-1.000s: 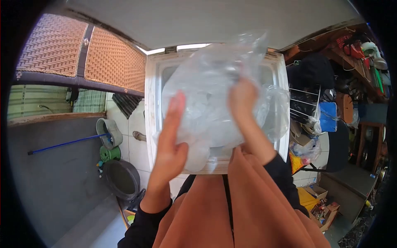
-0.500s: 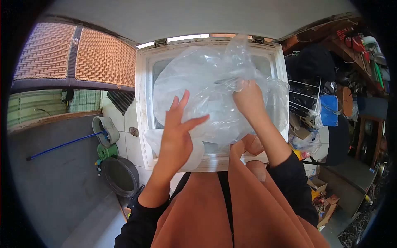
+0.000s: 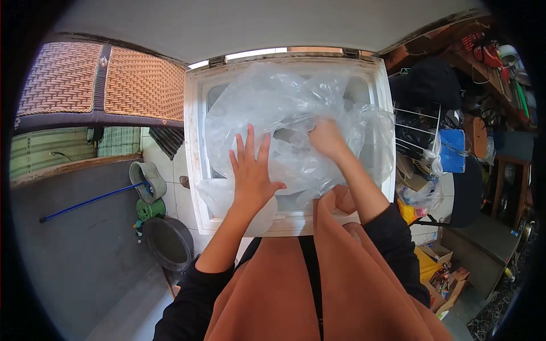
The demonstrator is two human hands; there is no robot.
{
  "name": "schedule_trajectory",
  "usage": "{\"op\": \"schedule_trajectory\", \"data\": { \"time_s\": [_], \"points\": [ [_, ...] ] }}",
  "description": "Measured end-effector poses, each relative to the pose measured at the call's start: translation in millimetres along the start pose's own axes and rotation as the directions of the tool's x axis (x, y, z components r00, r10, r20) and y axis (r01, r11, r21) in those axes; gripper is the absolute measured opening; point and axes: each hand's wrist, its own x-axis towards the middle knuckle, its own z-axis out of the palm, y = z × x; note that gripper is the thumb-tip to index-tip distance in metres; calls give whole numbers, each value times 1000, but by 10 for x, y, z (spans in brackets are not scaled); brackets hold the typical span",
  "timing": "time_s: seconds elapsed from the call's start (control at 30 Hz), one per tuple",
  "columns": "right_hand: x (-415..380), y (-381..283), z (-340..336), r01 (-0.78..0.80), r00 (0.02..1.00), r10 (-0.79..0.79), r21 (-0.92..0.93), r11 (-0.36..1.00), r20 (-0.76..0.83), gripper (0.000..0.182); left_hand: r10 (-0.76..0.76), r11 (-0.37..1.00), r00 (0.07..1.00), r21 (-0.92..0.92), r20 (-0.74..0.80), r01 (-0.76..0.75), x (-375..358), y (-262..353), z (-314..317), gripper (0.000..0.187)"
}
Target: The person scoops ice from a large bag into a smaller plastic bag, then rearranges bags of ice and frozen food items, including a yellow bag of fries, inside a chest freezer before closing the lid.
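A large clear plastic bag [image 3: 244, 102] spreads across the opening of a white chest freezer [image 3: 194, 142], bunched and creased in the middle. My right hand [image 3: 327, 138] is closed on the bag's gathered plastic, right of centre; its fingertips are hidden in the folds. Spread fingers and a flat palm show on my left hand [image 3: 253, 170], which lies over the bag's left part and grips nothing. Below that hand, a whitish piece of plastic [image 3: 216, 193] hangs at the freezer's front left corner.
The raised freezer lid [image 3: 273, 28] stands at the back. A wire rack [image 3: 418, 128] with bags and a blue box [image 3: 453, 152] is on the right. To the left are a dark round tub [image 3: 166, 243], a green reel [image 3: 150, 209] and a blue pole [image 3: 94, 203].
My left hand has turned and flattened, its fingers now spread upward on the plastic. My right hand has moved slightly left and down, and the bag's raised upper end has sunk.
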Motion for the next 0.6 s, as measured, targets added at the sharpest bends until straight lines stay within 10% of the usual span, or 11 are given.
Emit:
{"op": "schedule_trajectory", "data": {
  "time_s": [0.17, 0.6],
  "points": [
    [-235, -58, -14, -215, 901, 163, 88, 973, 403, 25, 78, 995, 988, -45, -131, -84, -40, -104, 46, 100],
    [-36, -267, -40, -681, 678, 350, 373, 630, 647, 29, 204, 948, 949, -195, -240, -253, -49, -118, -514, 83]
  ]
}}
